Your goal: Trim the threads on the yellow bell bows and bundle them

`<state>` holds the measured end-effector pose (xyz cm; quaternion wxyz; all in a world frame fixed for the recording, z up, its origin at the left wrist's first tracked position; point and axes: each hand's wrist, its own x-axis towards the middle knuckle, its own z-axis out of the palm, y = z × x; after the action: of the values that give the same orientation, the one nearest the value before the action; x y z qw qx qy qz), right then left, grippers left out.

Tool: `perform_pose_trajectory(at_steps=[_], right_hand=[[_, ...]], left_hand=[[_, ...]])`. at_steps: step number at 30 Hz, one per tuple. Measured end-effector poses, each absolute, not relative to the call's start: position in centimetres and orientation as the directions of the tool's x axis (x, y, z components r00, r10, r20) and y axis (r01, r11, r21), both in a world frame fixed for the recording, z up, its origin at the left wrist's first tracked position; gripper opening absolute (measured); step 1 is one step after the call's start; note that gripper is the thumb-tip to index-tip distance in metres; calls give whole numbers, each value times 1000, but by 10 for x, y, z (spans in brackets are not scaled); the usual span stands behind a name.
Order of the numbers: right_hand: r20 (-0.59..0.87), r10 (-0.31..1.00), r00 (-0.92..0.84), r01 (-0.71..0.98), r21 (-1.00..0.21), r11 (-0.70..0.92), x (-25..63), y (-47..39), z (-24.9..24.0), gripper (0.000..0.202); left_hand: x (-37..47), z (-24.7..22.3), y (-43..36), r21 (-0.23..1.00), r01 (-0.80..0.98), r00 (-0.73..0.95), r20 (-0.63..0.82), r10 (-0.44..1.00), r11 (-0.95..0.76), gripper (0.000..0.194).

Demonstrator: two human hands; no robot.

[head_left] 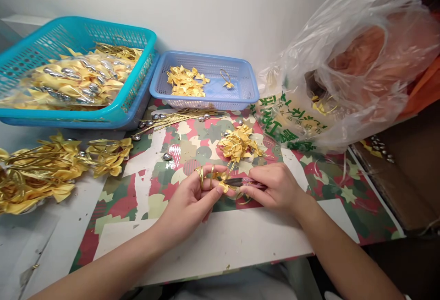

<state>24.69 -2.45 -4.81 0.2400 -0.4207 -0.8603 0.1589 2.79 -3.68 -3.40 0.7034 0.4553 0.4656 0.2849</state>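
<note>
Thumb and fingers of my left hand [197, 197] pinch a small yellow ribbon bow [224, 186], and loops of gold cord [200, 177] circle its fingers. My right hand [277, 184] is closed around the handles of small pliers [252, 182], whose dark jaws [235, 182] reach to the bow. I cannot tell whether the jaws grip it. Just beyond the hands lies a heap of yellow bows with gold cords [237, 143]. Both hands are above a white sheet [206, 245] on the patterned table cover.
At the back left, a turquoise basket [151, 43] holds bagged bows and silver beads. A blue basket [206, 57] contains loose bows. More bows [44, 167] are piled at left. Gold cords [175, 117] and beads lie behind. A plastic bag [330, 98] bulges at right.
</note>
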Motion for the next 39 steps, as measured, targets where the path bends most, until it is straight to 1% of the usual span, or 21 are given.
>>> perform_pose_trajectory(at_steps=[2,4,6,7,9,10,12,14,17,19,22,23,24,25,26,28,30,32,35,37,39], right_hand=[[304,793,-528,621,-499,605,248,-24,-47,42],[365,794,-486,571,-554,605,249,-24,-44,41],[412,840,-353,528,-654,542,248,-25,-42,40],[393,881,-265,510,-718,474,246,-25,-40,37],[272,952,-142,455,-836,306,240,-27,-40,29],[191,973,-129,422,-877,228,236,-28,-40,25],[66,981,-182,353,-927,128,229,-30,-42,21],[6,974,-228,288,-955,74,222,-33,-45,20],[-21,973,-229,234,-972,34,214,-36,-46,20],[-12,972,-233,247,-968,47,213,-36,-43,20],[46,970,-239,322,-939,124,225,-31,-34,21],[76,969,-233,362,-918,159,232,-29,-31,23],[105,964,-243,437,-876,206,239,-27,-27,26],[130,944,-302,501,-821,274,247,-24,-24,33],[95,921,-378,545,-781,304,254,-22,-21,38],[6,892,-452,631,-705,325,263,-20,-18,43],[-82,866,-494,675,-664,322,265,-19,-19,42],[-119,853,-508,668,-679,304,262,-19,-21,39],[-96,886,-454,622,-746,238,255,-20,-24,37],[-75,909,-411,577,-793,195,253,-21,-25,38],[-64,914,-401,519,-838,169,253,-22,-24,35]], left_hand=[[28,-34,-37,908,22,397,-392,830,418,43],[27,-34,-37,910,23,388,-389,835,413,41],[27,-35,-37,911,26,390,-388,835,411,38],[27,-35,-37,912,26,401,-384,832,408,36],[27,-35,-37,919,14,440,-359,823,393,31],[27,-35,-37,925,5,464,-339,819,380,28],[27,-36,-37,939,-7,504,-293,813,343,23],[27,-38,-38,952,-8,528,-256,810,307,20],[27,-42,-40,968,34,519,-230,823,249,20],[28,-44,-40,975,91,478,-223,850,205,17],[28,-43,-38,976,138,379,-211,901,171,30],[27,-41,-37,978,145,339,-192,921,150,33],[27,-39,-35,980,156,299,-164,940,122,34],[26,-37,-34,981,172,267,-134,954,89,35],[25,-35,-33,980,192,244,-104,964,57,36],[22,-33,-30,976,214,219,-80,972,32,36],[19,-32,-29,980,181,217,-121,969,82,35],[16,-33,-27,977,86,220,-211,953,196,33],[14,-34,-25,911,-100,291,-357,888,399,30],[14,-33,-23,846,-210,362,-397,843,489,24],[15,-31,-23,798,-276,406,-408,818,535,23]])
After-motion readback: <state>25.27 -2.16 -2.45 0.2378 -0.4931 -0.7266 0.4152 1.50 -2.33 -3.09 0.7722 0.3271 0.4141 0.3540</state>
